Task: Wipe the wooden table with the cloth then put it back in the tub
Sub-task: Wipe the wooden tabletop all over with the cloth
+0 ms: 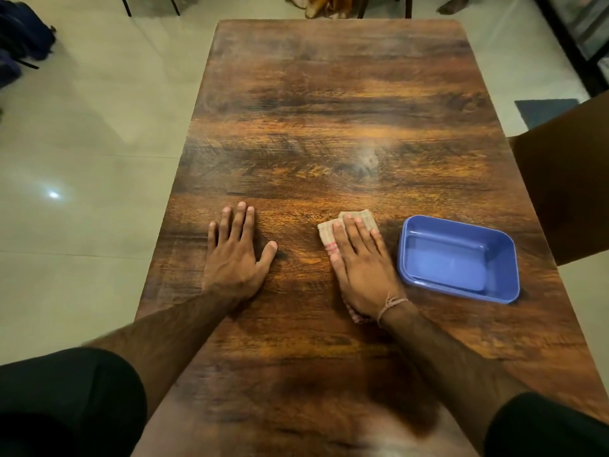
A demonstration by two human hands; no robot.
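Note:
A long wooden table (329, 110) runs away from me. A beige cloth (361, 216) with pink stripes lies flat on it, right of the middle. My right hand (361, 262) presses flat on top of the cloth with its fingers spread; most of the cloth is hidden under the palm. Just right of that hand stands an empty blue plastic tub (458, 258), a small gap between them. My left hand (235, 249) rests flat and open on the bare wood, well to the left of the cloth, holding nothing.
A brown chair (566, 192) stands against the table's right edge beside the tub. Pale floor tiles lie to the left and right. Chair legs and some fabric (329, 4) show beyond the far end. A dark bag (23, 37) lies on the floor far left.

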